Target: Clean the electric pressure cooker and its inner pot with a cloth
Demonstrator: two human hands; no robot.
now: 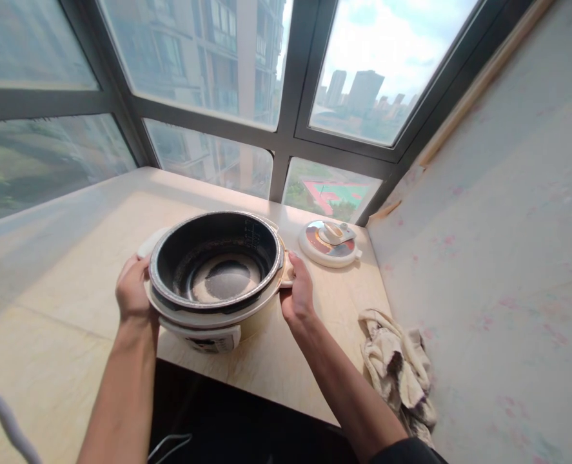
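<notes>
Between my two hands is a white electric pressure cooker (259, 321) with its lid off and a control panel on the side facing me. Inside sits a dark inner pot (174, 261), its bottom worn pale in a ring. My left hand (133, 290) grips the cooker's left side, its fingers partly hidden behind the body. On the opposite side, my right hand (299, 291) is closed around the side handle, thumb on top. The round lid (330, 243), with a knob on top, lies on the ledge beyond my right hand.
A crumpled, stained cloth (396, 367) lies at the ledge's right edge by the flowered wall (503, 258). Framed windows (286, 122) rise behind the pale ledge (63, 258). A grey cable (8, 422) curves in at the lower left.
</notes>
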